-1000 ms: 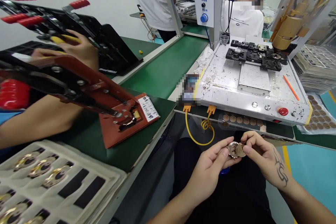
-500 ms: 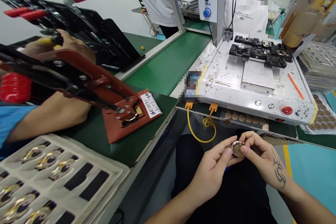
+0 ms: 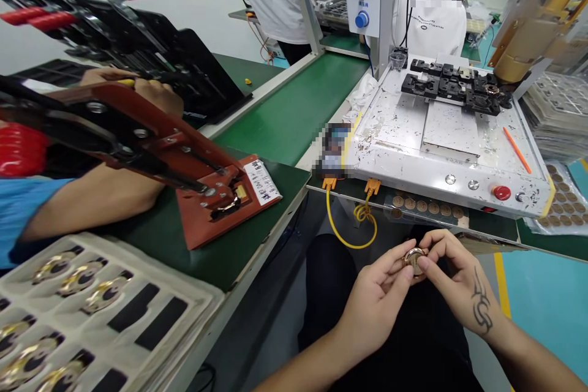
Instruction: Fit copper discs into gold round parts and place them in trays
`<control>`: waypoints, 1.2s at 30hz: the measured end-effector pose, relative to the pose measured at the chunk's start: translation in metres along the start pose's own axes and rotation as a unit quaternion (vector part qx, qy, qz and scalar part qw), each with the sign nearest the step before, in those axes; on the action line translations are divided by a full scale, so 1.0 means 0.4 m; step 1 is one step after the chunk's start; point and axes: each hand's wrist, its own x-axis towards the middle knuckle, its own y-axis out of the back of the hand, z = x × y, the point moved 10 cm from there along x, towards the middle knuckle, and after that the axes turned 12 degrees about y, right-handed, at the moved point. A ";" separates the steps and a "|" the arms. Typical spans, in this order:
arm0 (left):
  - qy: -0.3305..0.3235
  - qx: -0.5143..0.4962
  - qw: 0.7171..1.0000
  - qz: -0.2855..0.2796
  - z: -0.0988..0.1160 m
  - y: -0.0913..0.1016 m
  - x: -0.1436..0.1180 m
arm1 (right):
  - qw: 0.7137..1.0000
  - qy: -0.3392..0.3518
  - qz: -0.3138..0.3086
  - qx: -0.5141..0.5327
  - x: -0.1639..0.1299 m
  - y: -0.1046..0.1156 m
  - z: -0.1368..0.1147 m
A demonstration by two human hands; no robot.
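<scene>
Over my lap, my left hand (image 3: 374, 297) and my right hand (image 3: 454, 278) pinch one small round metal ring with a gold-coloured disc (image 3: 413, 259) pressed into it. Left thumb and fingers hold its left rim. Right fingertips press on its right side and face. Both hands hang below the front edge of the white machine table (image 3: 441, 153), which carries a row of black fixtures (image 3: 452, 90) at its far end.
A co-worker's arm (image 3: 87, 199) rests on the green bench by a red toggle-clamp jig (image 3: 202, 187). A white tray of gold rings (image 3: 68, 306) lies at lower left. Brown discs (image 3: 425, 207) sit under the machine's edge. Two people stand behind the conveyor.
The gold-coloured disc, held beside the ring a second ago, now sits on the ring under my right fingertips. The co-worker's far hand shifted on the black clamp fixture.
</scene>
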 end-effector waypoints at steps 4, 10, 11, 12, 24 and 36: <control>-0.027 0.065 0.997 0.029 -0.004 0.011 0.000 | 0.996 0.052 0.013 -0.078 -0.003 0.007 -0.007; -0.050 0.192 0.980 0.016 0.037 0.017 0.000 | 0.981 0.117 -0.090 -0.129 0.012 -0.025 -0.017; -0.043 0.187 0.981 0.006 0.046 0.018 0.002 | 0.978 0.135 -0.096 -0.126 0.016 -0.029 -0.027; -0.034 0.169 0.985 -0.001 0.053 0.022 0.005 | 0.980 0.139 -0.088 -0.116 0.021 -0.026 -0.033; -0.044 0.132 0.986 0.086 0.090 0.057 -0.018 | 0.984 -0.071 0.004 0.163 0.032 -0.073 0.028; -0.071 0.171 0.977 0.105 0.122 0.074 -0.041 | 0.972 0.166 -0.165 -0.035 0.060 -0.097 -0.077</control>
